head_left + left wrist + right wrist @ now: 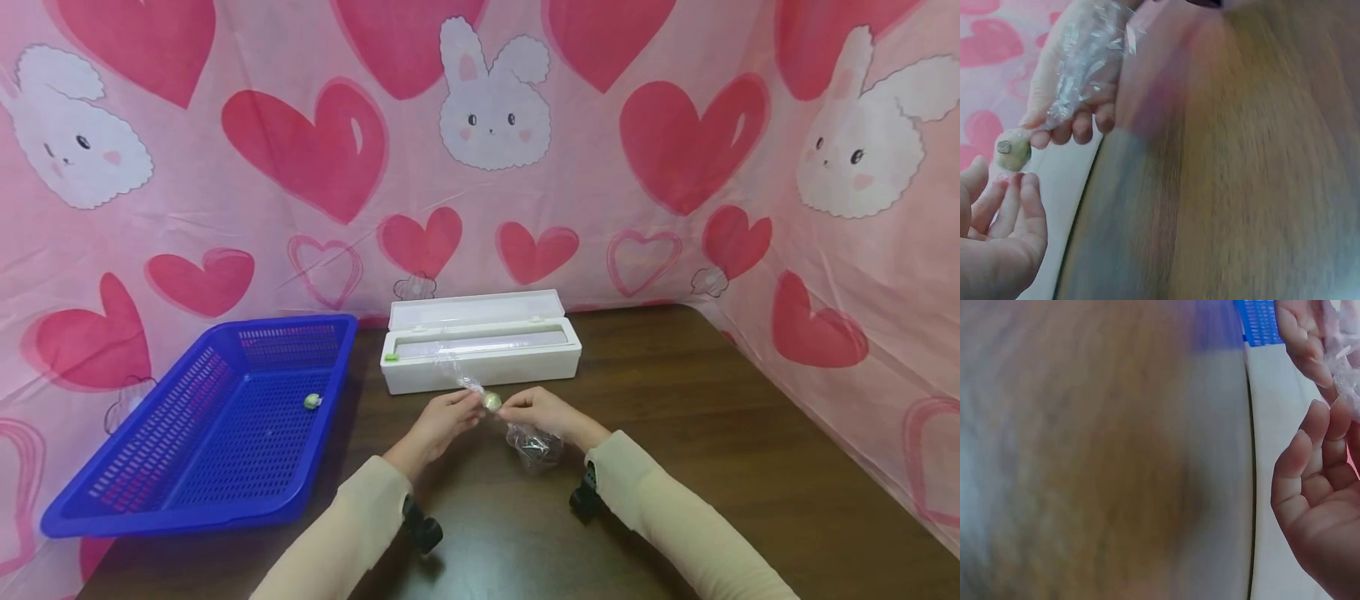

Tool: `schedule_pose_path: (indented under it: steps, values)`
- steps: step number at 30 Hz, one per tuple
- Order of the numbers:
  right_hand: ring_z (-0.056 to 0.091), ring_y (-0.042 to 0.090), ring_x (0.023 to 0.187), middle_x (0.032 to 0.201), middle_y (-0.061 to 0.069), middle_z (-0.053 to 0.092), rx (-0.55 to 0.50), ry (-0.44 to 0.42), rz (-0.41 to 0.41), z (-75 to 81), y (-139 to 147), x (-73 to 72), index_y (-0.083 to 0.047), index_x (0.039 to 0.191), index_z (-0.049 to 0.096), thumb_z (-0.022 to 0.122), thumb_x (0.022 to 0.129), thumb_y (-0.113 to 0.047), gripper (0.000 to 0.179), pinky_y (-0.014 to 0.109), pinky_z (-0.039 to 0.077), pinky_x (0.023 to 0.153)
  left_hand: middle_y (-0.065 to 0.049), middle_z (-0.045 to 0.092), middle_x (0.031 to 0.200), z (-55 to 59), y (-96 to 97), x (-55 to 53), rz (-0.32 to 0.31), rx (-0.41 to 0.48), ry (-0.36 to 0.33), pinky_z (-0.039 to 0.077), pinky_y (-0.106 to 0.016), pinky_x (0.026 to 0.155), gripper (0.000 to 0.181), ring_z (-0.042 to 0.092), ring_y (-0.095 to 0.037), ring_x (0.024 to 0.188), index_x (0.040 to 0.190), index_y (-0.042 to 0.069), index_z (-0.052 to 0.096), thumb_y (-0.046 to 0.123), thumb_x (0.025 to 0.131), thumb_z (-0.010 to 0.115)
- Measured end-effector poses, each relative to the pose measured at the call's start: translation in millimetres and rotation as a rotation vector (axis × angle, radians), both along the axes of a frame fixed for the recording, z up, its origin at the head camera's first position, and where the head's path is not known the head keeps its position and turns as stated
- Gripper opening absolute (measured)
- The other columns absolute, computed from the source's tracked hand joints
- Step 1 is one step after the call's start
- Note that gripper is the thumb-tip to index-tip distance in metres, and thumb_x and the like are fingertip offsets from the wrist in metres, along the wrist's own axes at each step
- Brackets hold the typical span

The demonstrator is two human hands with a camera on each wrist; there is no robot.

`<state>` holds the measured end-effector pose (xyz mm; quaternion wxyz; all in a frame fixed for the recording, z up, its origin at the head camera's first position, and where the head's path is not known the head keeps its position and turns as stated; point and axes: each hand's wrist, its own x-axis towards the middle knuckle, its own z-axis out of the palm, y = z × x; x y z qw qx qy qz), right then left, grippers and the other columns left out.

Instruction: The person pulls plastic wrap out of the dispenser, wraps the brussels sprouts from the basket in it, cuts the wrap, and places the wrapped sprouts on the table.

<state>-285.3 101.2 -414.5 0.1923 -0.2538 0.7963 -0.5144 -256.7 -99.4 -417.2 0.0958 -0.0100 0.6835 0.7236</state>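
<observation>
A small pale green Brussels sprout (492,401) with a brown cut stem end, wrapped in clear plastic wrap (536,447), is held between the two hands in front of the white box. On one side of the sprout, the left hand (447,418) pinches the gathered wrap with thumb and fingertips. Close on the other side, the right hand (546,412) pinches the wrap, and a crumpled tail of film hangs below its fingers. In the left wrist view the sprout (1014,150) sits between both sets of fingertips. The right wrist view hides the sprout.
Behind the hands stands a white wrap dispenser box (483,367), lid raised, with a film roll inside and a green slider (392,357) at its left. A blue slotted basket (300,467) on the left holds one small wrapped green piece (312,402). A patterned pink cloth backs the table.
</observation>
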Motion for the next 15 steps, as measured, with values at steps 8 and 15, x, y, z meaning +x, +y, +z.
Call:
schedule_pose_path:
  steps: [8,15]
  values:
    - [0.062,0.021,0.084,0.090,0.011,0.066,-0.082,-0.118,0.114,-6.1,-5.9,0.9,0.007,0.103,0.061,0.054,0.094,-0.019,0.029,0.036,0.048,0.080,-0.012,0.063,0.104,-1.5,-0.9,-1.4,0.044,0.112,-0.038,0.048,-0.029,0.082,0.038,0.058,-0.012,0.080,0.119,-0.011,0.054,0.014,0.091,0.059]
    - [0.061,0.018,0.068,0.076,0.006,0.056,-0.196,-0.316,0.183,-8.5,-6.5,0.8,0.015,0.117,0.049,0.047,0.097,-0.018,0.039,0.037,0.053,0.067,-0.007,0.064,0.090,-3.4,-4.6,-2.2,0.132,0.161,-0.048,0.049,-0.023,0.073,0.036,0.059,-0.010,0.077,0.117,-0.013,0.054,0.012,0.091,0.059]
